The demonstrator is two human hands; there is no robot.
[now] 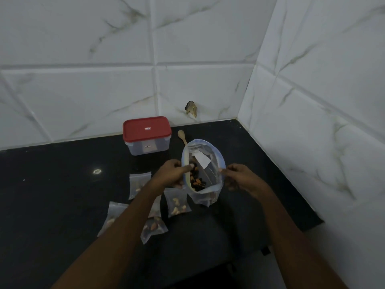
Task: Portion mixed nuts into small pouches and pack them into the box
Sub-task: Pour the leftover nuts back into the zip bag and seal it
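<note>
**Large nut bag held open at both sides of its mouth; box lidded**

The clear zip bag (pixel 205 161) stands near the middle of the black worktop (pixel 62 195), its mouth spread into a wide oval. Mixed nuts (pixel 198 180) lie in its lower part. The left hand (pixel 174 174) pinches the left side of the rim; the right hand (pixel 241 178) pinches the right side, fingers curled.

Small clear pouches holding nuts lie flat on the worktop left of and in front of the bag: one (pixel 178 203) just beside the bag's base, one (pixel 139 183) further left, two nearer the camera (pixel 154 228) (pixel 113 215). The left forearm crosses over this group.

Behind the bag, a wooden spoon (pixel 181 135) lies on the worktop, its handle end hidden by the bag rim. Left of the spoon stands the clear plastic box (pixel 148 148) with its red lid (pixel 145 128) on, close to the marble-patterned tiled wall (pixel 104 59).
</note>
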